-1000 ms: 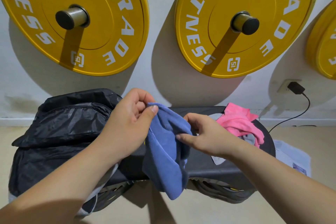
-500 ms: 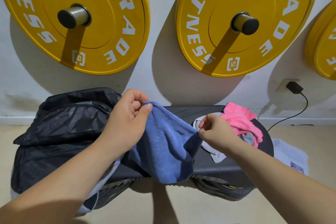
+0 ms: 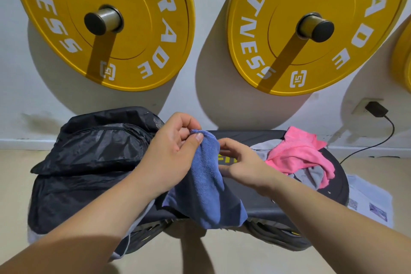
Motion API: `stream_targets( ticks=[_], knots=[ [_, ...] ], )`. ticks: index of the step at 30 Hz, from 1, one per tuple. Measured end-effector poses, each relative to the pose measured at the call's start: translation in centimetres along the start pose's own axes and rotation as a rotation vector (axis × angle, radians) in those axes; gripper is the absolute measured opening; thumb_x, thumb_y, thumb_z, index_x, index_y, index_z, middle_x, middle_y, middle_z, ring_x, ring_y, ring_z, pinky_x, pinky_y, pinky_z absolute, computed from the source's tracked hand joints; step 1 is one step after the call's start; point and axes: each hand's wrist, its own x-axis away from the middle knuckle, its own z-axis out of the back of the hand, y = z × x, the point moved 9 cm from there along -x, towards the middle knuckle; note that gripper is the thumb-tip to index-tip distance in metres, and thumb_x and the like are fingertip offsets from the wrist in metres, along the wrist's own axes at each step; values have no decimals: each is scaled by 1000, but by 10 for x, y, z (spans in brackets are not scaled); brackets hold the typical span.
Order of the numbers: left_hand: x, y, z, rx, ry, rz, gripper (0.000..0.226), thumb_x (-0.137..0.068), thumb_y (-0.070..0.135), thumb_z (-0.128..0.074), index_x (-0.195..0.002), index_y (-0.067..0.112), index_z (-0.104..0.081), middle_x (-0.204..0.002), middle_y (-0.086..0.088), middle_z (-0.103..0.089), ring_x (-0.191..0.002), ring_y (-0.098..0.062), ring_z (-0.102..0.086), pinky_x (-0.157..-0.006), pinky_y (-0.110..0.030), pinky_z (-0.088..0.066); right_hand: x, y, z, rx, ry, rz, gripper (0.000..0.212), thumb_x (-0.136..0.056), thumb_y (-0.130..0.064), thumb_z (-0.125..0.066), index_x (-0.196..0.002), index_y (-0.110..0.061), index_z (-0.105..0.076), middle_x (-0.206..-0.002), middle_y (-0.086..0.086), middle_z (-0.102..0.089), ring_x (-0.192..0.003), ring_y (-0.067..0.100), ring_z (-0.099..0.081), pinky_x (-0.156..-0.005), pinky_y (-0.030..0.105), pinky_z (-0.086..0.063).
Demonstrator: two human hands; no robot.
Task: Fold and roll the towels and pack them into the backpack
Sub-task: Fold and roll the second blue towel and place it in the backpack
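Blue towel point(image 3: 208, 187), corner in left hand point(image 3: 172, 153)

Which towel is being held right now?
The blue towel, pinched by the left hand; the pink towel and grey towel lie bunched on the bench.

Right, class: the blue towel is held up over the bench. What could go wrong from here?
1. Only the left hand plainly pinches the blue towel at one corner; its lower end hangs past the bench edge and could slip to the floor.
2. The pink towel lies heaped close by; spreading the blue one might knock it off.
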Motion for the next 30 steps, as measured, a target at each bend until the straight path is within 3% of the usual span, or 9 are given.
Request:
stream_targets(
  ticks=[2,4,8,12,16,19,22,26,30],
  knots=[
    [-2,-4,6,-29,15,3,12,-100,-4,-51,-98,8,-51,-64,10,-60,-57,0,-49,-56,-12,-39,0,-12,-3,-38,-39,32,16,-72,-7,-74,-81,-17,-67,-88,2,-72,-85,13,-64,-85,40,-53],
    [-4,-7,15,-67,48,6,11,-100,-2,-52,-98,9,-53,-66,9,-59,-59,-2,-48,-57,-12,-38,3,-24,-2,-122,-20,56,17,-69,1,-68,-72,-14,-60,-73,9,-63,-72,19,-58,-73,42,-48],
    [-6,-13,26,-205,85,24,12,-100,2,-53,-100,13,-56,-70,5,-61,-54,3,-47,-55,-8,-36,12,-37,6,-225,-5,56,17,-65,-3,-60,-79,-14,-56,-65,6,-44,-63,17,-38,-59,31,-29],
    [-5,-12,24,-218,81,29,17,-101,5,-53,-105,18,-63,-71,4,-64,-52,2,-45,-53,-8,-35,24,-45,4,-280,-136,38,26,-77,-19,-73,-96,-3,-68,-83,14,-56,-78,20,-51,-70,33,-38],
    [-2,4,22,-227,123,-40,19,-101,4,-53,-106,16,-66,-65,20,-62,-56,8,-53,-57,-4,-38,35,-49,1,65,-185,126,44,-94,-41,-64,-82,2,-62,-72,5,-57,-71,15,-51,-67,32,-41],
    [-3,14,39,-216,246,-78,23,-100,6,-55,-103,25,-66,-81,11,-68,-70,5,-60,-65,-7,-43,37,-9,2,326,-253,-95,75,-97,-65,-39,-84,5,-63,-72,0,-61,-68,13,-56,-72,31,-45],
    [-5,7,50,-182,283,-45,23,-101,5,-52,-103,25,-64,-90,3,-74,-85,-6,-69,-74,-19,-53,40,39,24,632,-241,-284,64,-101,-59,-35,-76,-8,-68,-75,4,-72,-66,17,-64,-78,31,-52],
    [-1,-2,36,-202,181,-1,21,-101,3,-51,-104,18,-64,-95,2,-77,-92,-9,-71,-83,-25,-56,39,59,49,867,-105,-303,43,-95,-46,-55,-67,-13,-61,-69,5,-62,-71,26,-61,-67,33,-49],
    [-1,-3,27,-227,152,-17,21,-101,4,-53,-104,21,-65,-96,4,-77,-92,-11,-71,-84,-28,-54,37,60,63,932,33,-356,47,-85,-59,-62,-64,-18,-63,-64,-1,-64,-71,22,-63,-71,34,-55]
  ],
)
